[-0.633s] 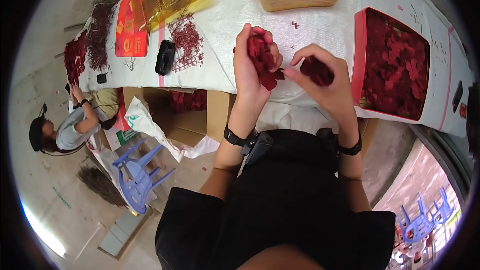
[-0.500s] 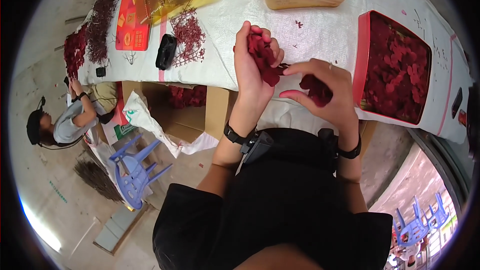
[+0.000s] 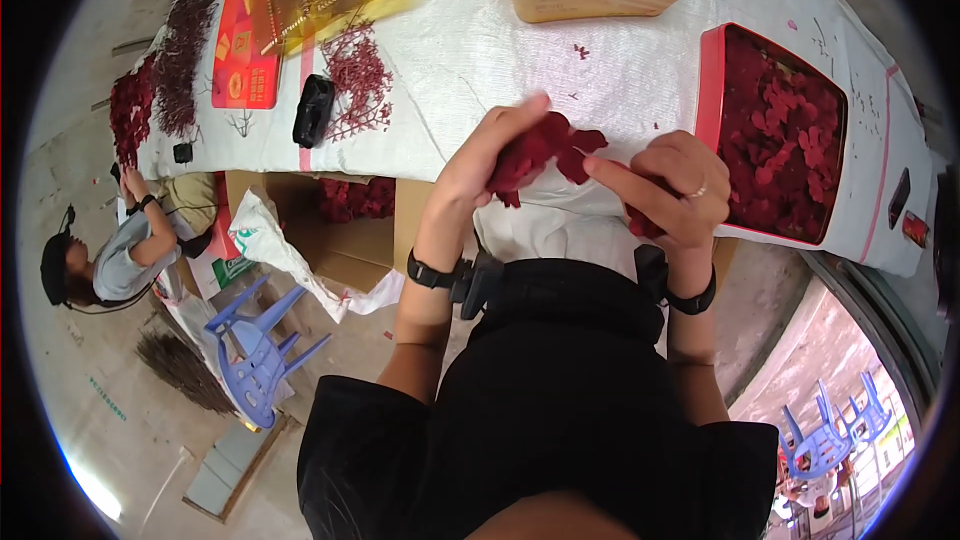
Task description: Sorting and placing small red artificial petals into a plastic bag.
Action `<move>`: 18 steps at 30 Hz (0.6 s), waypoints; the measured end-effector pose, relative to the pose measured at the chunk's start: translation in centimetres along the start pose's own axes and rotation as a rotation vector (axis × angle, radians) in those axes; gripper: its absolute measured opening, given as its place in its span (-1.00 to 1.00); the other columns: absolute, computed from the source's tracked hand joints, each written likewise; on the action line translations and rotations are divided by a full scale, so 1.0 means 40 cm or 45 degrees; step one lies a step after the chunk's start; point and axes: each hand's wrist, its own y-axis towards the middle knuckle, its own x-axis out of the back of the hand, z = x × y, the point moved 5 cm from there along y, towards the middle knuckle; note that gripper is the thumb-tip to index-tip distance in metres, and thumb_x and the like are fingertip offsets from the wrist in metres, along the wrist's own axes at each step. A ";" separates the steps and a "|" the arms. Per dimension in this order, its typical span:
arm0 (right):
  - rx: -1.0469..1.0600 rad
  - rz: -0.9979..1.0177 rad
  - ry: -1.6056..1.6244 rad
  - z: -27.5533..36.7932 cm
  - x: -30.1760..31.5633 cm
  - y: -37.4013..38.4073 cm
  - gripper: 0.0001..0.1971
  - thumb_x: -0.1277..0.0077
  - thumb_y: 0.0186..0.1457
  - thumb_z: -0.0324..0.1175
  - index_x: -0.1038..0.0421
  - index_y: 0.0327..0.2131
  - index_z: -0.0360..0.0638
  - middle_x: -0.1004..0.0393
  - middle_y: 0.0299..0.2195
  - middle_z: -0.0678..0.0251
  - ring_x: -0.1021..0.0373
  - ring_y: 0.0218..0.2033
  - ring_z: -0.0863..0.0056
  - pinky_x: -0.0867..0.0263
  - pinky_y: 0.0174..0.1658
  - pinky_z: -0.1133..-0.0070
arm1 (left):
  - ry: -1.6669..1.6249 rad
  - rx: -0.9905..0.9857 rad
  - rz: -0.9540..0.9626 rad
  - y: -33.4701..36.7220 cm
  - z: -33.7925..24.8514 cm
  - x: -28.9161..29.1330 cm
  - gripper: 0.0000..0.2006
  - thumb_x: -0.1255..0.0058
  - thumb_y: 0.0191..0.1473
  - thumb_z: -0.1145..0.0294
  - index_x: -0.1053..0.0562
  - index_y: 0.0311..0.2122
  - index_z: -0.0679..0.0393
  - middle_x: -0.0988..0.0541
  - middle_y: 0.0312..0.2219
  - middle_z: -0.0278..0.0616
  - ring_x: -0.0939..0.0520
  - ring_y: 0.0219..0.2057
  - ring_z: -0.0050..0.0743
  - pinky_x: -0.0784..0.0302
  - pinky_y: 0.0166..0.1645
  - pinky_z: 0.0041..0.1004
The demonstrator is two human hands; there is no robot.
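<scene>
Dark red, petal-like pieces (image 3: 528, 154) fill my left hand (image 3: 472, 165), whose fingers curl around them; the hand is slightly blurred. Close by on the right, my right hand (image 3: 685, 185) has its index finger and thumb closed at the edge of one round red petal (image 3: 583, 154) that sticks out from the bunch. More red petals (image 3: 640, 222) show under the curled fingers of that hand. Both hands are above the near edge of the white-covered table (image 3: 450, 70). Whether the petals are cloth or real I cannot tell.
A red box (image 3: 711, 90) of petals stands right, a yellow tin (image 3: 600, 6) of petals at the back. Left lie thin red stems (image 3: 358, 80), a black object (image 3: 313, 112) and a red lid (image 3: 246, 50). Below are a cardboard box (image 3: 350, 245) and blue stool (image 3: 255, 360); another person (image 3: 130, 250) works far left.
My left hand has tipped over to the right with its petals and moved lower. My right hand has turned, its fingers curling in from a wider spread. The whole view has shifted slightly.
</scene>
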 end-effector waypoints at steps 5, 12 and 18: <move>-0.075 0.129 -0.138 -0.067 -0.058 -0.009 -0.69 -0.18 -0.40 -0.53 -0.57 -0.40 -0.05 -0.27 -0.64 0.41 -0.28 -0.62 0.52 -0.19 -0.58 0.61 | -0.207 -0.203 0.079 0.034 0.037 0.036 -0.82 -0.09 0.06 0.33 -0.52 -0.41 0.25 -0.40 -0.71 -0.45 -0.27 -0.73 -0.80 -0.04 -0.66 -0.67; -0.771 0.038 -0.174 -0.249 -0.205 -0.044 -0.87 -0.17 -0.13 -0.39 -0.54 -0.40 -0.04 -0.43 -0.52 0.30 -0.41 -0.50 0.33 -0.29 -0.45 0.52 | -0.013 -0.393 -0.296 0.094 0.057 0.126 -0.84 -0.18 -0.01 0.38 -0.54 -0.37 0.25 -0.45 -0.64 -0.48 -0.29 -0.68 -0.84 -0.11 -0.58 -0.70; -0.794 0.272 -0.398 -0.256 -0.293 0.007 -0.89 -0.14 -0.05 -0.26 -0.54 -0.40 0.02 -0.48 -0.44 0.29 -0.43 -0.42 0.24 -0.32 -0.36 0.46 | -0.118 -0.371 -0.408 0.066 0.055 0.169 -0.83 -0.17 0.00 0.38 -0.52 -0.33 0.25 -0.46 -0.61 -0.47 -0.27 -0.68 -0.83 -0.08 -0.61 -0.71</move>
